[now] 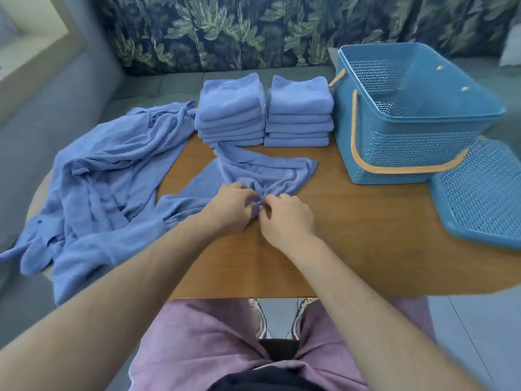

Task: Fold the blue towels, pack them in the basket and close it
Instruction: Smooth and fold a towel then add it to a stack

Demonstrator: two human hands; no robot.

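Now a crumpled blue towel (253, 170) on the table (352, 221) is pinched at its near edge by the left hand (229, 206) and right hand (284, 217). Being soft and light, it is probably best taken by the corners.

One head-worn camera (wide-angle, so the edges bend) looks forward and down over the person's lap (197, 348) onto a wooden table (352, 249), close by.

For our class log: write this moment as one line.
left hand, right hand: pinch towel | stacks: two | basket: empty | lid: off
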